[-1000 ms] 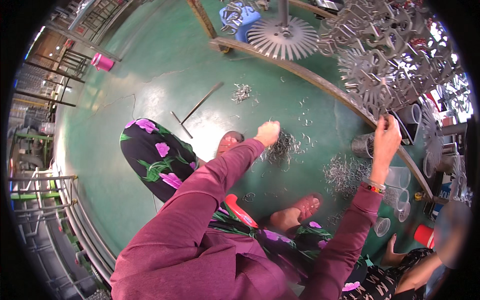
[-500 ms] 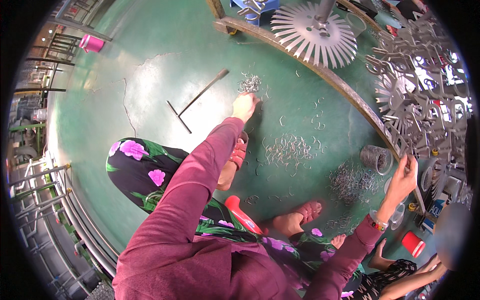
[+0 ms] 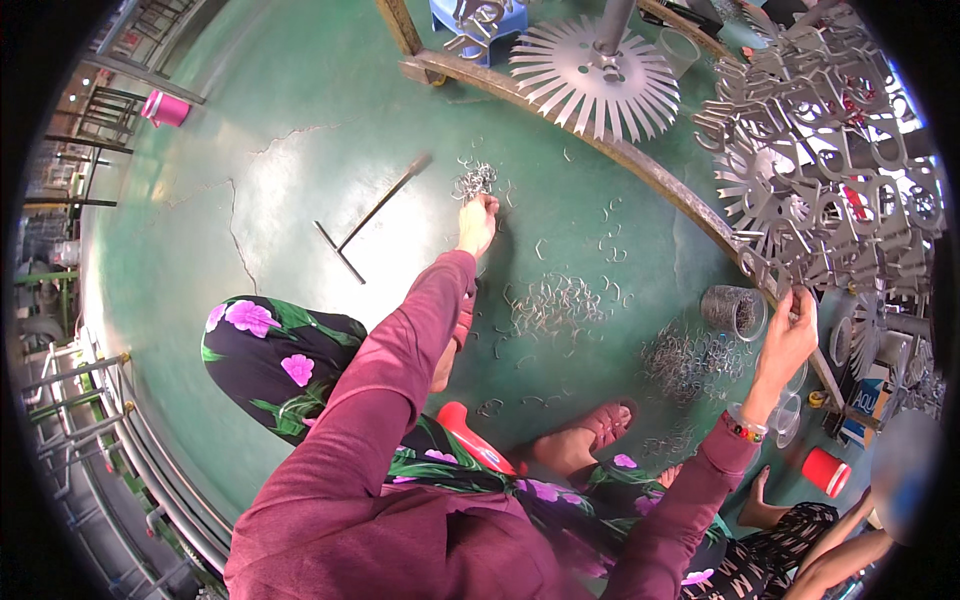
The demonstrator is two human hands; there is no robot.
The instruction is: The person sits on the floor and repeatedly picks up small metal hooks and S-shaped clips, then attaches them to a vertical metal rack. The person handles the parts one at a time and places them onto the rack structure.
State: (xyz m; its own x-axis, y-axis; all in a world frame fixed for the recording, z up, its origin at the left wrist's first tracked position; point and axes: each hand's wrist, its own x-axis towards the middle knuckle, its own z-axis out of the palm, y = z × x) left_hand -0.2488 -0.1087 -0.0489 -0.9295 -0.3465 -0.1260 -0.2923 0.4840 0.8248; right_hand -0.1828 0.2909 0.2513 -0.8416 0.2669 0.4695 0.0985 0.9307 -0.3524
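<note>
My left hand (image 3: 478, 225) is stretched out low over the green floor, fingers closed in a pinch at the edge of a small pile of bent wire hooks (image 3: 474, 180). Whatever lies between those fingers is too small to name. On the right, my right hand (image 3: 788, 335) is raised, its thumb and fingertips pinched together beside flat grey metal pieces (image 3: 800, 215) on the rack. What it grips cannot be made out against them. A larger scatter of wire hooks (image 3: 558, 306) and a dense heap of them (image 3: 690, 362) lie between my hands.
A clear plastic jar (image 3: 733, 312) of hooks lies by the wooden rack beam (image 3: 640, 172). A slotted metal disc (image 3: 597, 80) overhangs the beam. A T-shaped metal tool (image 3: 375, 215) lies on the floor at left. Another person's arm (image 3: 840, 560) is at lower right, near a red cup (image 3: 826, 471).
The whole view has shifted a little left. My left hand stays beside the small pile, slightly turned. My right hand has risen slightly along the rack.
</note>
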